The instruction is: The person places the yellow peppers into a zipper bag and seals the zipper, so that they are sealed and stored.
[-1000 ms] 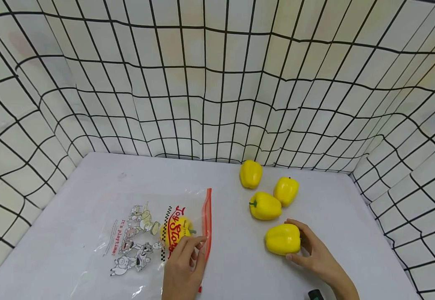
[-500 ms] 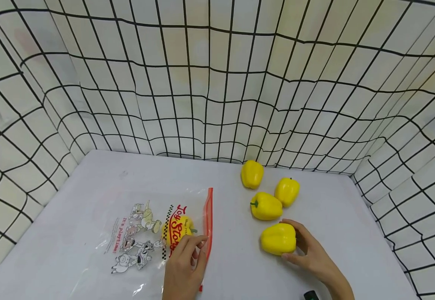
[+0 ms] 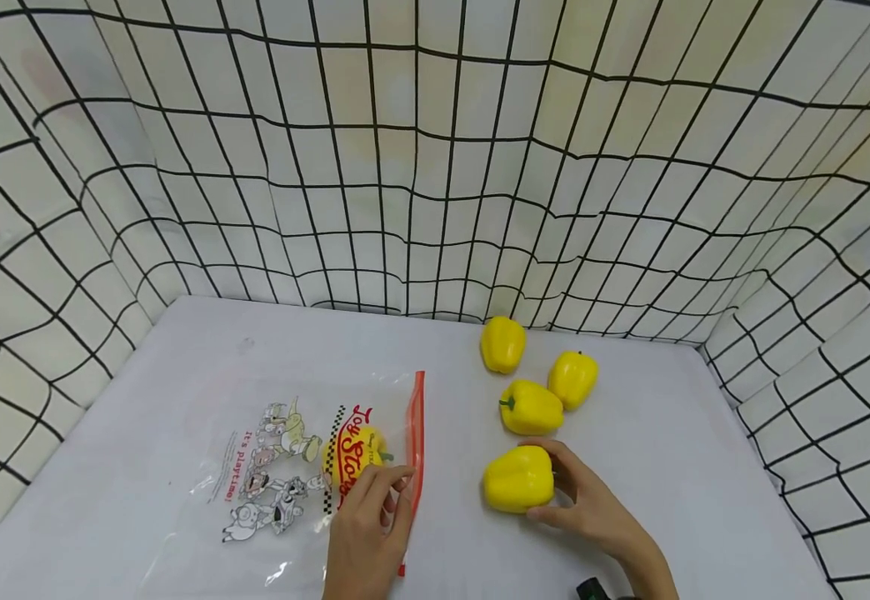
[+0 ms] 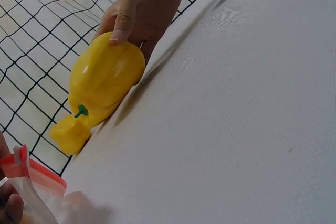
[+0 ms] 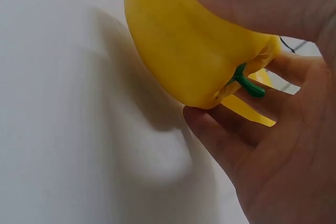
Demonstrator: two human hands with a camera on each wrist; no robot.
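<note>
My right hand (image 3: 592,508) grips a yellow bell pepper (image 3: 519,479) by its stem end. Thumb and fingers spread round it in the right wrist view, where the green stem (image 5: 249,85) points toward the palm and a shadow falls on the table below. My left hand (image 3: 370,525) pinches the open edge of a clear zip bag (image 3: 255,450) beside its red zip strip (image 3: 417,433). In the left wrist view this strip (image 4: 42,174) stands raised off the table. Through the printed plastic shows another yellow bell pepper (image 3: 377,446), partly hidden by lettering and my left hand.
Three more yellow bell peppers stand right of centre: one at the back (image 3: 503,344), one to its right (image 3: 573,381), one nearer (image 3: 531,407) with its stem to the left. Black netting (image 3: 416,175) rises behind and beside the white table (image 3: 202,342).
My right hand has carried the bell pepper leftward, toward the bag's red edge. The left hand keeps its hold on the bag, and the other peppers stay put.
</note>
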